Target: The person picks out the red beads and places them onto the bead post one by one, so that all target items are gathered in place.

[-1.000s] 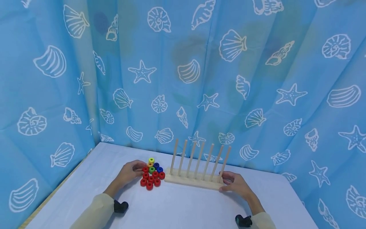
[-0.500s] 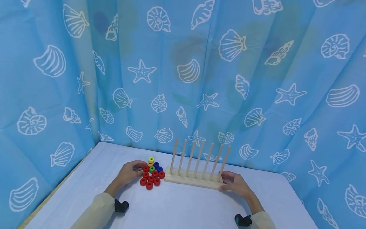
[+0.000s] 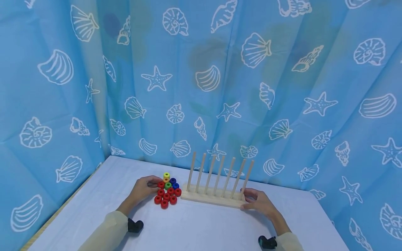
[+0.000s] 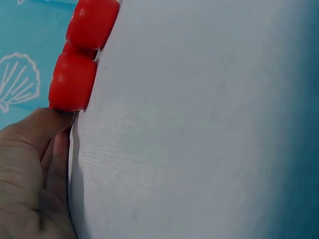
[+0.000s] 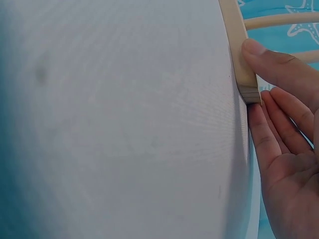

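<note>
At the left of the table a close cluster of ring beads lies flat: several red beads (image 3: 164, 206), a yellow bead (image 3: 166, 176), an orange bead, a green bead (image 3: 168, 188) and two blue ones. My left hand (image 3: 141, 190) is at the cluster's left side, its thumb touching a red bead (image 4: 72, 82) in the left wrist view; its other fingers are partly hidden. A pale wooden peg rack (image 3: 210, 199) with several bare upright pegs stands beside the beads. My right hand (image 3: 259, 203) grips the right end of its base, thumb in front, fingers around the end.
White cloth (image 3: 201, 230) covers the table. A blue curtain (image 3: 201, 104) printed with white shells hangs behind it and along both sides. Black wrist devices (image 3: 135, 226) sit below both hands. The table's left edge (image 3: 59, 212) shows wood.
My left hand has shifted slightly to the right, and the beads at the cluster's left side have moved a little with it. The right hand and the peg rack have stayed in place.
</note>
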The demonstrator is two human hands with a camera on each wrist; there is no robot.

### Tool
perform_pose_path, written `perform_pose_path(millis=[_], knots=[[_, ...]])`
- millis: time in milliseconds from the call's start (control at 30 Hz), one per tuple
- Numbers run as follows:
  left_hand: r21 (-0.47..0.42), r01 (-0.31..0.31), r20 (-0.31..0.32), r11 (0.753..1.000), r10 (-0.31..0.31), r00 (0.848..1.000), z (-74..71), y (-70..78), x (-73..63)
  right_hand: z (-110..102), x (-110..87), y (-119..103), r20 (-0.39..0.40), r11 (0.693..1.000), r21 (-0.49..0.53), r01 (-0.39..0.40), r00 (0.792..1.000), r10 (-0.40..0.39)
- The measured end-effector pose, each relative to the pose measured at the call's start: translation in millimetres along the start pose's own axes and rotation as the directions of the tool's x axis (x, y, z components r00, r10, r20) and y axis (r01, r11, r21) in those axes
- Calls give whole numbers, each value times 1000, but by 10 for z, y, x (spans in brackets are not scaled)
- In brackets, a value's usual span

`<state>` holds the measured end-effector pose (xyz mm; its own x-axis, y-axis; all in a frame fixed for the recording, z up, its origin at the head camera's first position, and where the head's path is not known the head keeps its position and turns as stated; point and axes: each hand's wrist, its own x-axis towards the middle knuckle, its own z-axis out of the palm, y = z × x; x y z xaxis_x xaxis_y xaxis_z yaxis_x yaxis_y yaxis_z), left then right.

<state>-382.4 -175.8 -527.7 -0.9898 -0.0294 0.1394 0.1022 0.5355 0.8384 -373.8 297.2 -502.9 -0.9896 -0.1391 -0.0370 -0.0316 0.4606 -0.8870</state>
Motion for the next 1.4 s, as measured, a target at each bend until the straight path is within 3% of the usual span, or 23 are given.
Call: perform_pose_path(millis=[333, 533, 800, 1133, 1267, 1400], knots=[[50, -4, -10, 999, 4, 1000, -55, 47, -14, 26, -20, 12, -10, 1000, -20, -4, 1000, 4], [20, -55, -4, 998, 55, 998, -120, 210, 10, 15, -37, -1, -5, 1000, -14, 11, 1000, -11], [-49, -153, 21, 987, 155, 988, -208, 658, 94, -21, -52, -10, 13, 999, -3, 34, 999, -33], [-77, -196, 35, 978, 199, 979, -285, 1276, 141, -25, -2, -7, -1, 1000, -22, 22, 1000, -22], [-124, -258, 29, 958, 264, 964, -324, 1455, 150, -7, 4, 0, 1, 1000, -28, 9, 1000, -9], [-158, -336, 13, 928, 343, 939, -373, 1658, 155, 4, 4, -5, -4, 1000, -28, 6, 1000, -6]])
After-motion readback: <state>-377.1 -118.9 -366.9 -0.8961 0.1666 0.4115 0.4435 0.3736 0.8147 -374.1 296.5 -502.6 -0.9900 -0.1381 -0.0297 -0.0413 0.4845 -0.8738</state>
